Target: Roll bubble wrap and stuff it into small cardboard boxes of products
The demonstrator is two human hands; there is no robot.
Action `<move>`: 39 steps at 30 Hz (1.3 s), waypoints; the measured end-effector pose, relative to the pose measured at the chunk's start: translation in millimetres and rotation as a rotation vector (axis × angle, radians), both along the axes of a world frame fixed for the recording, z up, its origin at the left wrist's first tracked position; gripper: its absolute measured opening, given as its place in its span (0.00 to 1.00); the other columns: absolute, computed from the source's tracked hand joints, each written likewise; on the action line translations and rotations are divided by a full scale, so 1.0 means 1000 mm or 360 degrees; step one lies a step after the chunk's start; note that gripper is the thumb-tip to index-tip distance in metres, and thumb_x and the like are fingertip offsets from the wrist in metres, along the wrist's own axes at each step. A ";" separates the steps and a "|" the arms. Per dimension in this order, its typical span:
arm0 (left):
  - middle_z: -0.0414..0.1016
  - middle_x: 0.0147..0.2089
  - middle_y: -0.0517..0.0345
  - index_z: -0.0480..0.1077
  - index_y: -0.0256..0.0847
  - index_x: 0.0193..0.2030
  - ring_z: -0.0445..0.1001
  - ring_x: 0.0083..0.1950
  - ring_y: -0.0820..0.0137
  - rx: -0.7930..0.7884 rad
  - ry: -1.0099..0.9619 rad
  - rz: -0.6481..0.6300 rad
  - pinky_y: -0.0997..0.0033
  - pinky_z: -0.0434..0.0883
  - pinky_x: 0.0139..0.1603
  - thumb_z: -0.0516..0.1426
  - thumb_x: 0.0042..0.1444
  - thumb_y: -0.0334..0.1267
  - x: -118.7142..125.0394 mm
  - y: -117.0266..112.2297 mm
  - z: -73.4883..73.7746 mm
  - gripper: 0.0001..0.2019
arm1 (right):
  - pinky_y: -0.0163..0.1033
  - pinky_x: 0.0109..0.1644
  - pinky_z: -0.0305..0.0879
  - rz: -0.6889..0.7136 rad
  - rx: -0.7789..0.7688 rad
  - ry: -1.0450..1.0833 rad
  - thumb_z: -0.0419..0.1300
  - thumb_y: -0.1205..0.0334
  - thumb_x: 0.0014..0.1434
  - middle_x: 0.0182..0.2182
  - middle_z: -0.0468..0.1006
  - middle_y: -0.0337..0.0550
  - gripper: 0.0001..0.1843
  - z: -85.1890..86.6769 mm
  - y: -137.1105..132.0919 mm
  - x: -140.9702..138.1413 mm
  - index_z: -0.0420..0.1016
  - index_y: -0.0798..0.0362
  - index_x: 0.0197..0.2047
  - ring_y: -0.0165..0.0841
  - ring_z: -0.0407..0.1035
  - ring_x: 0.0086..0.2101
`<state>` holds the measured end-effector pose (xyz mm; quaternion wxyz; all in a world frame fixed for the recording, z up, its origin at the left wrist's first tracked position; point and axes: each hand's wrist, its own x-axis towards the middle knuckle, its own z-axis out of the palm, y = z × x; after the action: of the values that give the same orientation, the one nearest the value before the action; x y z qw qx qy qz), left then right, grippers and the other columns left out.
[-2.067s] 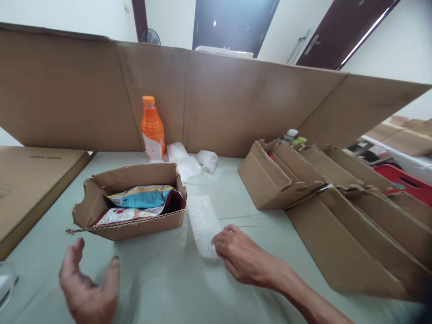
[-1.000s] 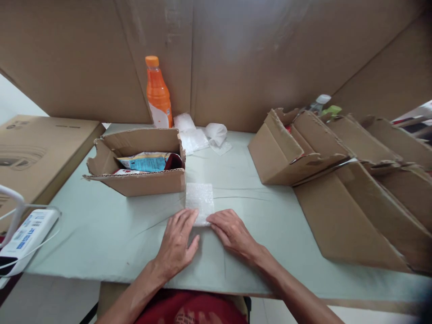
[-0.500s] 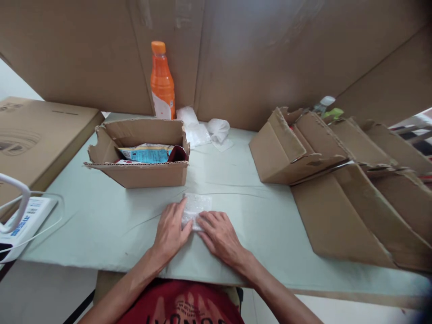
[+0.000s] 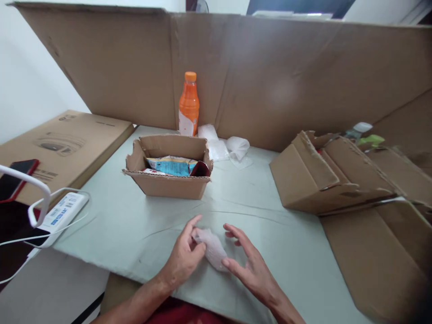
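A piece of bubble wrap (image 4: 214,250), now tilted and rolled into a narrow bundle, is between my hands over the near part of the table. My left hand (image 4: 182,255) pinches its left end between thumb and fingers, with the index finger stretched out beyond. On the other side, my right hand (image 4: 251,266) is open, fingers apart, its thumb tip at the bundle's lower right end. Whether anything is inside the wrap, I cannot tell. Just beyond my hands stands an open cardboard box (image 4: 173,188) holding a blue snack packet (image 4: 175,167) and other packets.
An orange drink bottle (image 4: 189,105) and crumpled clear wrap (image 4: 238,147) are by the cardboard wall (image 4: 270,76). More open boxes (image 4: 303,180) crowd the right. At left are a flat carton (image 4: 74,144), a red-edged phone (image 4: 18,177) and a white power strip (image 4: 65,211) with cables.
The bubble wrap has gone from lying flat under both hands to a tilted roll in my left hand. My right hand has moved off it and opened. The head view has tilted up and leftward.
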<state>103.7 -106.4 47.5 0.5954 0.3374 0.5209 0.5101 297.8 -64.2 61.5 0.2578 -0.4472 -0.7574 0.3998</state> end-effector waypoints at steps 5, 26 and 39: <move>0.74 0.47 0.55 0.61 0.42 0.67 0.73 0.48 0.69 0.0220 0.0208 -0.0100 0.67 0.69 0.54 0.58 0.56 0.35 -0.016 0.002 0.002 0.30 | 0.38 0.38 0.71 0.0233 0.0116 -0.0093 0.58 0.51 0.64 0.29 0.81 0.41 0.14 0.035 0.022 -0.002 0.79 0.50 0.33 0.36 0.75 0.31; 0.79 0.50 0.47 0.77 0.43 0.51 0.77 0.52 0.56 0.0498 0.1005 0.0450 0.51 0.75 0.55 0.55 0.53 0.33 -0.093 0.035 -0.047 0.18 | 0.37 0.33 0.65 0.1157 0.0924 -0.1797 0.61 0.69 0.55 0.34 0.84 0.50 0.11 0.130 0.194 -0.244 0.83 0.54 0.40 0.41 0.79 0.36; 0.81 0.47 0.46 0.77 0.40 0.47 0.79 0.48 0.57 0.0521 0.1132 0.0474 0.54 0.77 0.50 0.54 0.54 0.36 -0.096 0.036 -0.042 0.16 | 0.36 0.36 0.65 0.1175 0.0887 -0.1553 0.60 0.72 0.58 0.40 0.85 0.47 0.16 0.141 0.184 -0.234 0.81 0.51 0.48 0.40 0.79 0.39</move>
<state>7.8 -70.4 5.6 0.2367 0.5038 0.6491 0.5185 64.0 119.3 202.5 -0.1620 -0.2050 -0.9653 0.0032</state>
